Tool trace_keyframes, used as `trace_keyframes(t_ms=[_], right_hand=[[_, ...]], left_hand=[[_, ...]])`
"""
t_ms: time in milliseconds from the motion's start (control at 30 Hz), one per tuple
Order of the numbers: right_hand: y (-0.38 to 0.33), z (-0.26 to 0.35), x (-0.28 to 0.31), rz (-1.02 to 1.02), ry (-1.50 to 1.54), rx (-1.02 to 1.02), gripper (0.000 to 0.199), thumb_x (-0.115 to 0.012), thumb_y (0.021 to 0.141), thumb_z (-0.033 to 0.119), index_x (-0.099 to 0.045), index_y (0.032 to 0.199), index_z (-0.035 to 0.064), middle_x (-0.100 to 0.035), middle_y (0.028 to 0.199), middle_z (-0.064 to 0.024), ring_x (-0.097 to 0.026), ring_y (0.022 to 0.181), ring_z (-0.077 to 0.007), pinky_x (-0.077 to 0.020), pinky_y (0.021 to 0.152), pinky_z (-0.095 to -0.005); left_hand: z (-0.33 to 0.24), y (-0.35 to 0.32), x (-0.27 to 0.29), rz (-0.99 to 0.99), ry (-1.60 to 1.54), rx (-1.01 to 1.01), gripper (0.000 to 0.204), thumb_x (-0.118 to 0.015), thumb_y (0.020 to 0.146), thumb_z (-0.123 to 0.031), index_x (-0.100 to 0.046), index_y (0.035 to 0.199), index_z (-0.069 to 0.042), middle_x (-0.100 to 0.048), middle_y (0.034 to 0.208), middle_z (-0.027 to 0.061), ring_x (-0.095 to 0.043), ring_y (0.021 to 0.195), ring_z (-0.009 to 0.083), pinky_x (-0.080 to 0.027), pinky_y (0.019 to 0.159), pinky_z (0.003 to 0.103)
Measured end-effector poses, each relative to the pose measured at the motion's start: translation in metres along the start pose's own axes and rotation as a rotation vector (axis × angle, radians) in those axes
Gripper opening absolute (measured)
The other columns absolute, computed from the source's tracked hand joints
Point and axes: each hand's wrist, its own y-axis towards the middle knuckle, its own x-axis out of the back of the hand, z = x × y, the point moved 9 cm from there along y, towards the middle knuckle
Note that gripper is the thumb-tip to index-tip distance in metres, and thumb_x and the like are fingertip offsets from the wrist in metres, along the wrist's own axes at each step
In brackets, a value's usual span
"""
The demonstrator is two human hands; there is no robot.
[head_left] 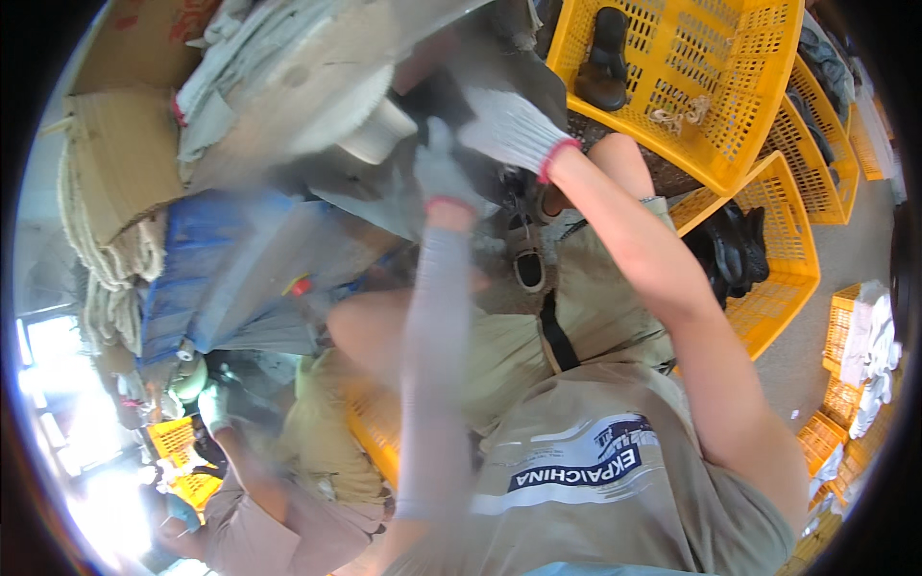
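My left hand, in a pale grey glove with a red cuff, is raised under a machine at the upper middle. A white round part of the machine stands just left of it. My right hand, in a white knit glove with a red cuff, reaches in from the right beside the left one. Motion blurs both hands, and their fingertips fade into a dark area. Whether either holds anything does not show. Below the hands, my shoe shows on the floor.
A yellow crate at upper right holds a black shoe-shaped piece. Another yellow crate with black items stands below it. On the left, cardboard and a blue panel flank the machine. A co-worker sits at lower left.
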Motion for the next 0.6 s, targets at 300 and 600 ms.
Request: trace_keyframes(t_ms=[300, 600], right_hand=[[-0.135, 0.045, -0.019, 0.102, -0.428, 0.263, 0.046, -0.072, 0.085, 0.021, -0.065, 0.128, 0.0071, -0.068, 0.119, -0.0181, -0.065, 0.121, -0.0352, -0.0471, 0.107, -0.0528], [-0.027, 0.087, -0.033, -0.079, 0.188, -0.148, 0.046, -0.091, 0.084, 0.034, -0.072, 0.102, -0.0037, -0.075, 0.092, -0.0276, -0.077, 0.087, -0.0396, -0.0592, 0.076, -0.046]], left_hand=[[0.036, -0.012, 0.014, 0.066, 0.497, -0.052, 0.053, -0.059, 0.108, -0.05, -0.072, 0.115, 0.001, -0.073, 0.1, 0.0094, -0.069, 0.09, 0.0228, -0.057, 0.08, 0.038], [0.005, 0.056, 0.104, -0.203, -0.204, 0.03, 0.047, -0.045, 0.114, -0.045, -0.068, 0.131, -0.008, -0.074, 0.125, 0.0141, -0.071, 0.107, 0.0296, -0.058, 0.092, 0.045]])
